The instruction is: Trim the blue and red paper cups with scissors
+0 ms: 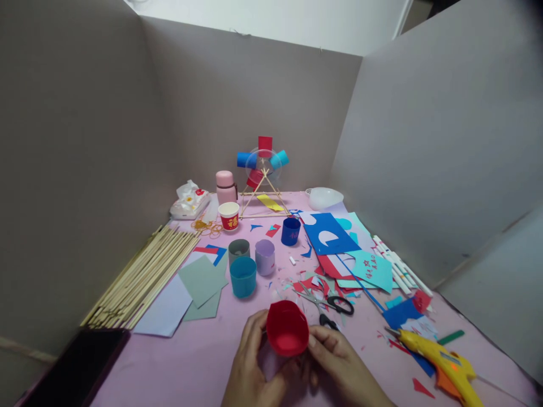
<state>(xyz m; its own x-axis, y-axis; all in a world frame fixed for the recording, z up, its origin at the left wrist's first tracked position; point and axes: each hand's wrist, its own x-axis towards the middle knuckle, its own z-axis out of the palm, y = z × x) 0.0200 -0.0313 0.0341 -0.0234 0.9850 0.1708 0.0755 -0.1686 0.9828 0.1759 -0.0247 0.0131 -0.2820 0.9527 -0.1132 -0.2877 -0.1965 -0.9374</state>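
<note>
A red paper cup (287, 330) is held between my two hands near the front of the table, its opening tilted toward me. My left hand (254, 362) wraps its left side and underside. On the right side, my right hand (333, 359) pinches the cup's wall with thumb and fingers. Just beyond stand a teal paper cup (243, 278), a grey paper cup (239, 249), a lilac paper cup (265, 258) and a dark blue paper cup (291, 232). Black-handled scissors (326, 304) lie open beside my right hand, among paper scraps.
At right lie a yellow glue gun (441, 359), blue card (328, 233) and markers (396, 265). Bamboo sticks (144, 274) and a dark phone-like slab (76, 370) are left. Behind stand a stick-framed wheel (263, 167), pink flask (226, 188), printed cup (229, 216) and white bowl (324, 198). Grey panels (254, 96) enclose the table.
</note>
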